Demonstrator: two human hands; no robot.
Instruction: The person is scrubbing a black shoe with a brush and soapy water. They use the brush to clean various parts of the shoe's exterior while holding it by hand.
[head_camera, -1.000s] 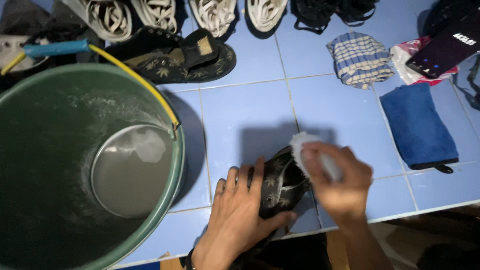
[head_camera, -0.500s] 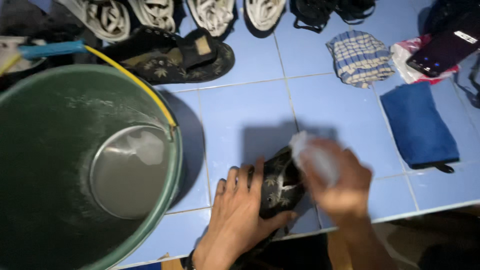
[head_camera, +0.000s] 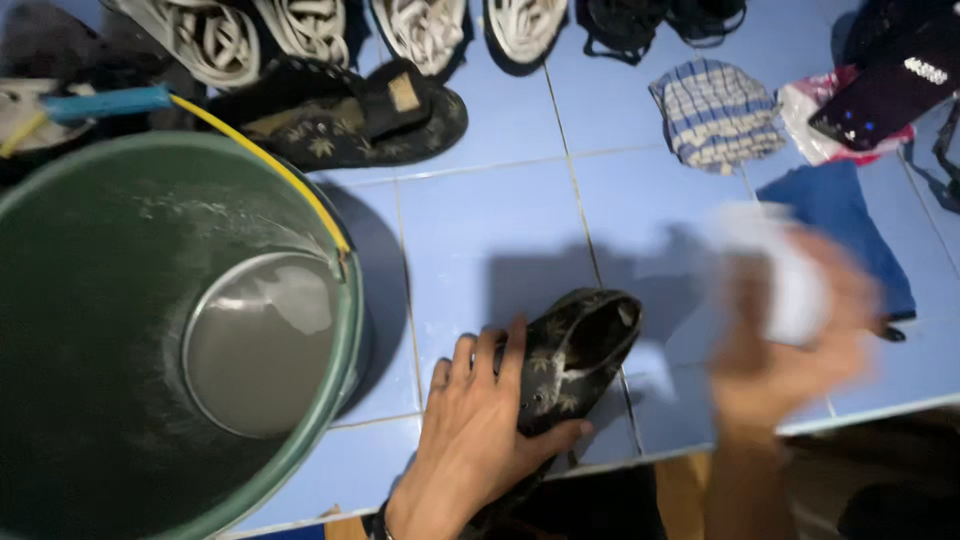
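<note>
Right hand (head_camera: 790, 330) lifted its white cloth (head_camera: 785, 285) off the sandal (head_camera: 570, 355).

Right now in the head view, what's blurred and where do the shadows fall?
Head view: the right hand and the white cloth it grips are smeared by motion blur; the left hand on the dark leaf-patterned sandal is sharp. The hands' shadows fall on the blue tiled surface; the green plastic bucket is dim inside.

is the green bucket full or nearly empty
Nearly empty: the green bucket stands upright, its inner wall bare down to a shallow pool of cloudy water at the bottom.
</note>
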